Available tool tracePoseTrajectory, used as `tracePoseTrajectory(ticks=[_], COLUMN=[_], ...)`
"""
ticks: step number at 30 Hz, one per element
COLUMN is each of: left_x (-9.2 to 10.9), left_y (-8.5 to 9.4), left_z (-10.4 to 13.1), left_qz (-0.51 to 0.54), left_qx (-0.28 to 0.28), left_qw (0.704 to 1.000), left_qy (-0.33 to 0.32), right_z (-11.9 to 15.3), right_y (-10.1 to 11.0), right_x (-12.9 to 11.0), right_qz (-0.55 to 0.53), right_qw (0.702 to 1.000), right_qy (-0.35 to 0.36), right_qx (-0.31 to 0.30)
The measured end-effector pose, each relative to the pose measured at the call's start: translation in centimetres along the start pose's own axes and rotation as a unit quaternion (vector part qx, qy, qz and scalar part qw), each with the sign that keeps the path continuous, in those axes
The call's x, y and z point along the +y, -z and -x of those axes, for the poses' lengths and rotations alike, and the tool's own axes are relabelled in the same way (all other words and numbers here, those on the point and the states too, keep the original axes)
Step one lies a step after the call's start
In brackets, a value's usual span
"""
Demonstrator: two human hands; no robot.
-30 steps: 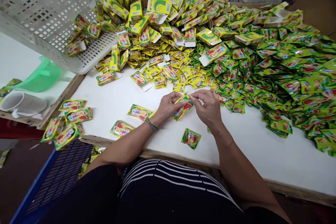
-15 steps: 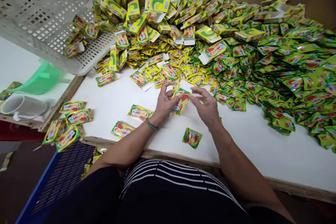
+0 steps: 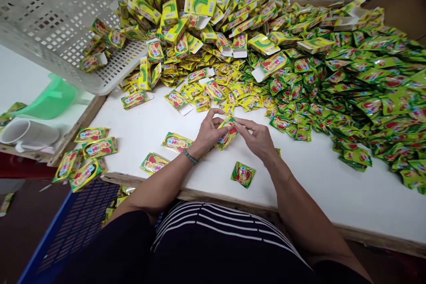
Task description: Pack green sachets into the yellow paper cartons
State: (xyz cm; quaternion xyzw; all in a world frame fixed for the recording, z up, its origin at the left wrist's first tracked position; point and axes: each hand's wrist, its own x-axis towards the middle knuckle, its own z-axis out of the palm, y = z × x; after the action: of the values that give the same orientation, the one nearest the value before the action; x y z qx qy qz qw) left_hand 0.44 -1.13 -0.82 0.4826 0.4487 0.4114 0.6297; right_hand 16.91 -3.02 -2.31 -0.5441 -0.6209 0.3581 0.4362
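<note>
Between my two hands is a small yellow-green candy box (image 3: 227, 135) with a red fruit picture, tilted above the white table (image 3: 206, 182). My left hand (image 3: 210, 132) grips the box from its left side, thumb across the front. At the box's upper right end, the fingertips of my right hand (image 3: 255, 136) are pinched on its edge; the white flap there is no longer visible. A single green packet (image 3: 243, 174) lies flat below my hands. Two boxes, one of them a yellow-green box (image 3: 176, 142), rest left of my left wrist.
A big heap of green packets (image 3: 376, 106) covers the right side, with yellow boxes (image 3: 199, 4) piled at the back. A white perforated basket (image 3: 36, 35) tips in from the left. Near it are a green scoop (image 3: 49, 100), a white mug (image 3: 29, 134) and a blue crate (image 3: 63, 226).
The box's white flap stood up at the top before and is now folded out of sight. My right hand has moved slightly left, closer to the box.
</note>
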Motion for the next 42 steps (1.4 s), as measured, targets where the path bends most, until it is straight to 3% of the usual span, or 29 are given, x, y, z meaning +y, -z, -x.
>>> tracePoseTrajectory(ticks=[2,5,9,12,17,20,24,28,30,32,34,35,38,40,42], left_x=[0.1,0.2,0.4,0.5,0.4,0.3,0.2,0.1,0.0,0.1,0.6,0.9,1.9,2.5,2.9], left_y=[-0.2,-0.4,-0.3,-0.2,-0.1,0.1,0.2,0.1,0.3,0.8,1.3,1.6,2.0,2.4,3.4], left_z=[0.0,0.0,0.0,0.0,0.0,-0.1,-0.3,-0.3,-0.3,-0.2,0.1,0.4,1.8,3.0,4.2], left_qz=[0.010,0.014,0.034,0.023,0.015,0.037,0.059,0.073,0.025,-0.092,-0.267,-0.362,-0.591,-0.673,-0.710], left_qx=[0.015,0.015,-0.013,-0.025,-0.013,0.003,0.015,0.016,0.010,0.000,-0.024,-0.049,-0.139,-0.185,-0.202], left_qw=[1.000,1.000,0.999,0.999,1.000,0.999,0.998,0.997,1.000,0.996,0.963,0.931,0.793,0.715,0.675], left_qy=[0.002,0.001,0.011,0.006,-0.005,-0.003,0.008,0.008,0.001,-0.009,-0.020,-0.027,-0.046,-0.041,-0.019], right_z=[0.1,-0.1,-0.5,-0.7,-0.3,0.1,0.5,0.9,1.0,1.1,1.0,1.0,0.7,0.5,0.4], right_y=[0.0,-0.1,-0.3,-0.1,0.9,1.2,0.5,-0.7,-1.1,-1.4,-1.5,-1.5,-1.0,-0.5,-0.1], right_x=[-0.4,-0.5,0.1,0.6,0.6,-0.1,-0.8,-0.9,-0.7,-0.4,0.1,0.3,1.1,1.4,1.7], right_qz=[-0.010,-0.070,-0.199,-0.218,-0.164,-0.085,-0.017,-0.035,-0.007,0.045,0.092,0.107,0.120,0.123,0.130], right_qw=[1.000,0.996,0.970,0.964,0.981,0.995,0.999,0.999,0.998,0.996,0.991,0.989,0.987,0.985,0.983], right_qy=[0.002,-0.047,-0.127,-0.137,-0.107,-0.042,0.038,0.037,0.049,0.076,0.097,0.101,0.087,0.070,0.060], right_qx=[0.010,0.033,0.067,0.063,-0.002,-0.026,-0.024,0.015,0.025,0.013,0.007,0.012,0.067,0.103,0.116])
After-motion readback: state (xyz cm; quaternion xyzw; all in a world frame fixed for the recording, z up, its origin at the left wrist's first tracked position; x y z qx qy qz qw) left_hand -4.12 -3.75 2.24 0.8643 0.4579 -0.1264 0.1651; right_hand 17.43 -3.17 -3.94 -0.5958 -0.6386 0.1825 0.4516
